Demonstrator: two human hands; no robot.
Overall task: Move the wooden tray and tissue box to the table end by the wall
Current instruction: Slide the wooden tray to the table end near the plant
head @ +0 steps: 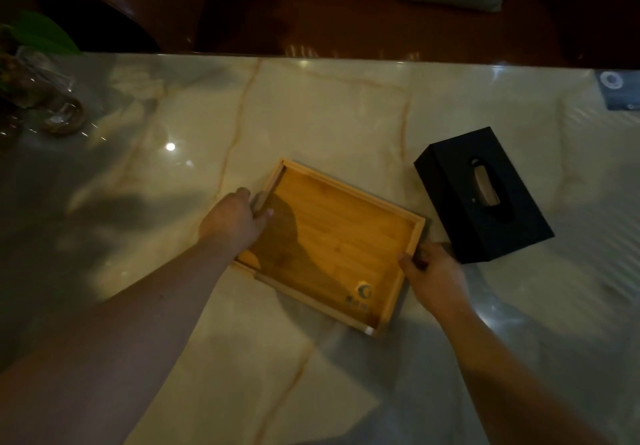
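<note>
wooden tray (pixel 332 236) | corner logo mark, small print beneath | too blurred to read

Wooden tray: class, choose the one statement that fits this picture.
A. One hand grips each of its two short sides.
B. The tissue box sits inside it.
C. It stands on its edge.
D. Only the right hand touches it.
A: the left hand closes on one short side of the wooden tray and the right hand on the opposite one, while the tissue box rests on the table beside it.
</note>
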